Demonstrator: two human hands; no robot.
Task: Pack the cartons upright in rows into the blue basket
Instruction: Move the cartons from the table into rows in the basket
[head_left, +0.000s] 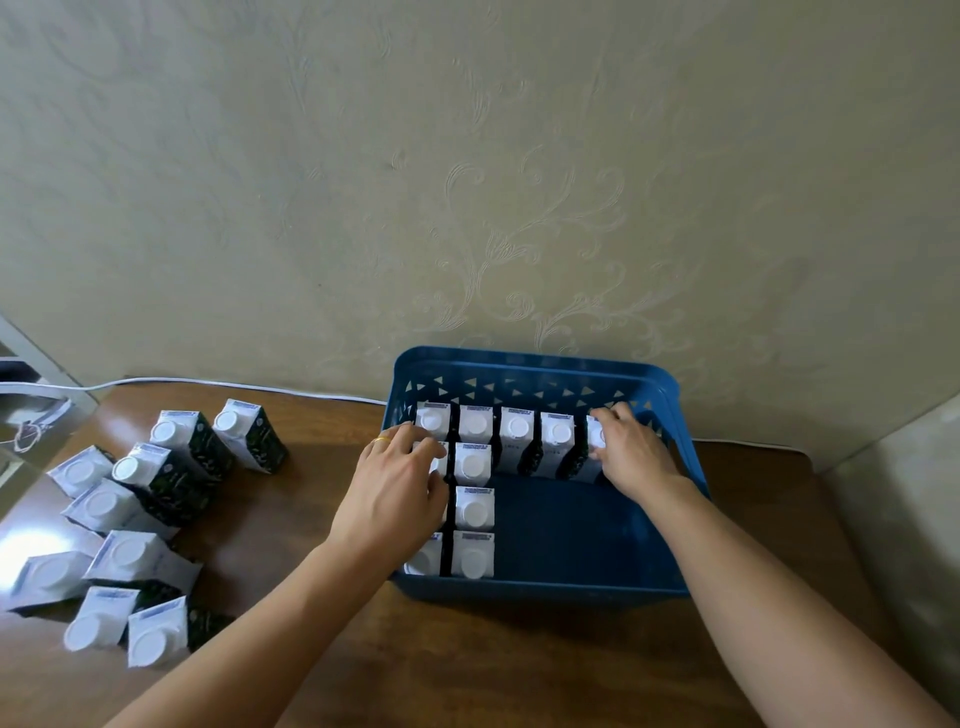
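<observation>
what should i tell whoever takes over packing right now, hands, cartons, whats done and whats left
Left hand: inside the blue basket at its left side, fingers resting on the cartons there.
Right hand: at the right end of the back row, fingers around the last carton.
Done: a back row of five cartons stands upright; two columns run down the left side toward the near wall, partly hidden by the left hand.
Left: the basket's centre and right floor is bare. A loose group of cartons waits on the wooden table to the left, about ten.
</observation>
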